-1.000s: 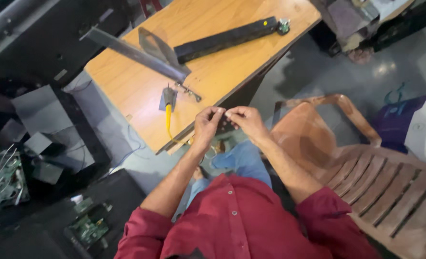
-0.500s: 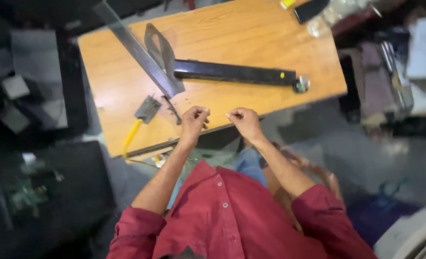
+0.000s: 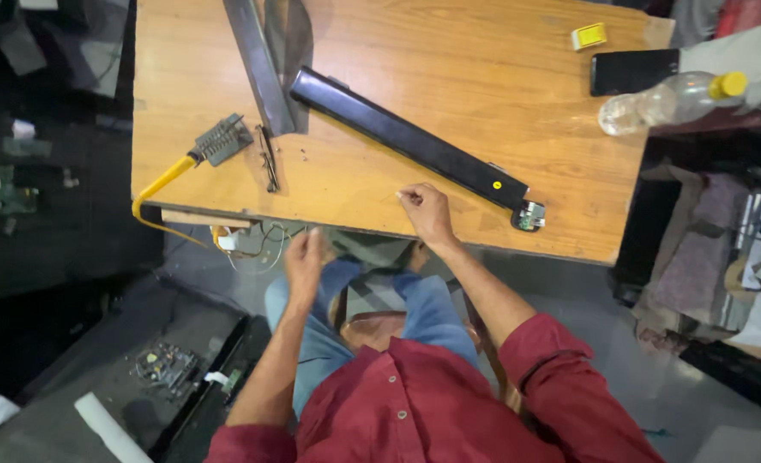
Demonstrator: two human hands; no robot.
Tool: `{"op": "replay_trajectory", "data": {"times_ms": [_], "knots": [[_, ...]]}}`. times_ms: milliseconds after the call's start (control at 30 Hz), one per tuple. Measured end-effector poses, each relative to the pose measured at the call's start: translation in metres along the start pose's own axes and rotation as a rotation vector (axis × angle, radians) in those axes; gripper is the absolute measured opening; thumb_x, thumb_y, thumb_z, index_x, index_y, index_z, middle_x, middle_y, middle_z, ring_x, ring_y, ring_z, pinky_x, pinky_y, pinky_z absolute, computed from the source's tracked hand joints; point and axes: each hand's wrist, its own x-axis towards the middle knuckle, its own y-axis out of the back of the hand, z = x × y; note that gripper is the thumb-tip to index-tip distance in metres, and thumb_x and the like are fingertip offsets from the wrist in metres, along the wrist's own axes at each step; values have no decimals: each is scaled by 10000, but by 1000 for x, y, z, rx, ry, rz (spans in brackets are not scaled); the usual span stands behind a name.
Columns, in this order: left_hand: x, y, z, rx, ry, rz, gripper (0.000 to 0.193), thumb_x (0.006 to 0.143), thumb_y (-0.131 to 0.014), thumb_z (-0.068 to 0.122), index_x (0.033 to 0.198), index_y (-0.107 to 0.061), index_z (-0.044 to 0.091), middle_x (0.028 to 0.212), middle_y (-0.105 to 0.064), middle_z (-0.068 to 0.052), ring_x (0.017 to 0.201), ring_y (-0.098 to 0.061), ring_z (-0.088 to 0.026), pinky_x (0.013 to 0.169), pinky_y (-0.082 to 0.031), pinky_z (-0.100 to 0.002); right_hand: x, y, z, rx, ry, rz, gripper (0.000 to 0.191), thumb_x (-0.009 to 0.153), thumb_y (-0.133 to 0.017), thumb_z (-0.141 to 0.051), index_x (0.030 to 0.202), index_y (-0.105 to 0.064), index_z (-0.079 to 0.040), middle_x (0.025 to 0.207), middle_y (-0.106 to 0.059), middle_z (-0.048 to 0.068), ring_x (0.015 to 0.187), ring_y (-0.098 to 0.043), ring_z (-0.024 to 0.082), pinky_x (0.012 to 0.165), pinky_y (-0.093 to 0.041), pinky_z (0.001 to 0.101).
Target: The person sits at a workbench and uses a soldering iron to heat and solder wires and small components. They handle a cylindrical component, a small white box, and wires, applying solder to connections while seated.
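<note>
Here, right hand point(image 3: 425, 214) beside long black bar point(image 3: 415, 141) (glossy).

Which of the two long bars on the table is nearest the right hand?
The glossy black bar running diagonally past the right hand; the grey metal strip lies farther off, up by the far edge.

I'm looking down into a small electronics repair workshop. A soldering iron with a yellow handle point(image 3: 193, 154) lies on the worn wooden desk point(image 3: 483, 103) beside a long black battery pack with an exposed connector point(image 3: 415, 146), and bare green circuit boards point(image 3: 164, 370) lie scattered on the dark floor point(image 3: 72, 257).
</note>
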Motion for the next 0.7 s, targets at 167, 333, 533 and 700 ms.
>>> {"op": "replay_trajectory", "data": {"times_ms": [167,333,533,700], "knots": [[-61,58,-64,337,162,243,388,1050,-593,323,893,-674,-22,742,-653,-113,688,-578,-184,647,-475,-354,-9,9,13,-87,91,-48,297,872,-770,-79,1150,-707,6,1009,-679,104,709,-616,159,658,-533,274],[-139,66,-113,559,447,-82,562,875,-670,524,1093,-667,6,970,-756,-224,926,-740,-407,833,-563,-465,-25,27,16,-75,71,-40,340,907,-729,-30,1244,-685,-14,1104,-697,94,652,-545,129,605,-480,258],[-190,35,-150,1057,675,-379,779,760,-752,535,1400,-482,183,1289,-596,-205,1162,-613,-451,928,-515,-564,-33,46,20,-56,-9,-95,421,900,-536,92,1262,-712,-32,1223,-745,127,719,-623,170,624,-491,280],[-197,45,-179,1038,792,-471,507,1006,-526,474,1402,-498,160,1329,-590,-265,1141,-640,-497,966,-533,-552,-34,54,18,-138,216,-90,358,969,-515,100,1281,-670,18,1287,-707,183,1214,-697,299,1019,-554,367]]}}
